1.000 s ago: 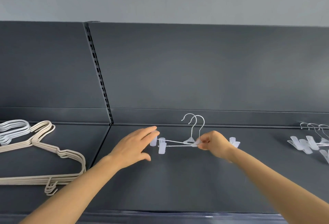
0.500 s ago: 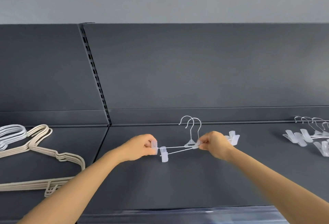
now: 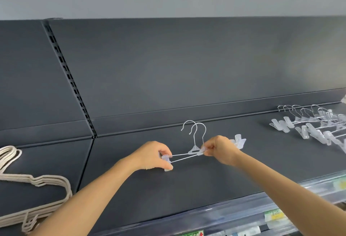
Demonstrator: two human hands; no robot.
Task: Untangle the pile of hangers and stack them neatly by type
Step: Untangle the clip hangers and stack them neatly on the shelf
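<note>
Clear clip hangers (image 3: 194,150) between pinching hands (image 3: 151,155) (image 3: 219,149)

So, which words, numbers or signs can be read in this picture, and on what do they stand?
No text can be read.
Green label with a red arrow, on the clear plastic shelf-edge strip: print too blurred.
Green and yellow labels, on the same strip: too blurred.

Two clear clip hangers (image 3: 194,151) overlap centrally, hooks up; clip-hanger pile (image 3: 309,125) right, beige hangers (image 3: 46,179) left
</note>
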